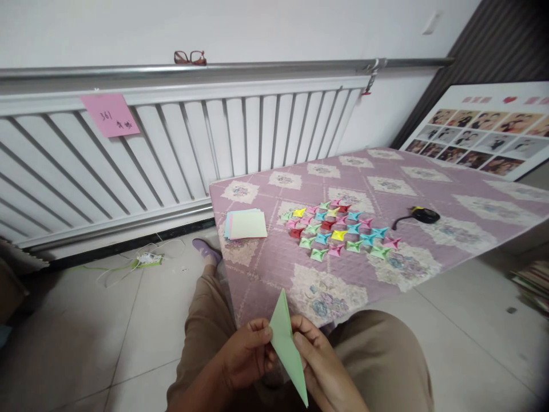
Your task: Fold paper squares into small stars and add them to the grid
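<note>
a: what stands at the far side of the room?
b: a white radiator (251,131), with a pink note (110,115) on its left part. glasses (190,58) rest on the metal pipe (278,67) above it.
a: and on the purple flowered table (266,280)?
b: a stack of paper (249,224) lies on the left. to its right, small folded paper shapes (338,235) sit in rows, pink, green, blue, yellow and red. farther right is a black object (426,216) with a cord, and a photo board (480,131) stands at the far right.
a: where is the green paper (286,343)?
b: near, by the table's near edge, folded, with one point up and the other down.
a: how are the person's fingers?
b: the left hand (249,352) pinches its left edge, thumb on top. the right hand (315,355) grasps the right edge, its thumb against the paper.
</note>
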Demonstrator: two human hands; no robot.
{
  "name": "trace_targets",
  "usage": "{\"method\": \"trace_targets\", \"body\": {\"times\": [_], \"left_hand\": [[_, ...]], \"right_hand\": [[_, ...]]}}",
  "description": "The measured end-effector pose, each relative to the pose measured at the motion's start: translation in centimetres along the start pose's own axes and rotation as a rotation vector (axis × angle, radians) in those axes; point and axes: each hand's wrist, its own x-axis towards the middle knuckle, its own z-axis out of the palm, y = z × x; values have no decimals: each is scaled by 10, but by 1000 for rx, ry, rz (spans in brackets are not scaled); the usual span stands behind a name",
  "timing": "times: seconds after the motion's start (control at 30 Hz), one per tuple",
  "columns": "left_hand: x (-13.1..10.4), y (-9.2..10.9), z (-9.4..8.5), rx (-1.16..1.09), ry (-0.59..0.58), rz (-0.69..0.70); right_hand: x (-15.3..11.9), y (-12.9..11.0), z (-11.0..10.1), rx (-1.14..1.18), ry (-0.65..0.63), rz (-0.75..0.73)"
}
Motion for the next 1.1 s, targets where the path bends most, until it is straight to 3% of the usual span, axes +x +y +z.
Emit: {"method": "trace_targets", "body": {"times": [0.43, 1.1], "left_hand": [[-1, 0, -2, -1, -40, 15], [-3, 2, 2, 41, -13, -9]], "right_hand": [[0, 4, -3, 27, -49, -2], [0, 6, -2, 20, -15, 10]]}}
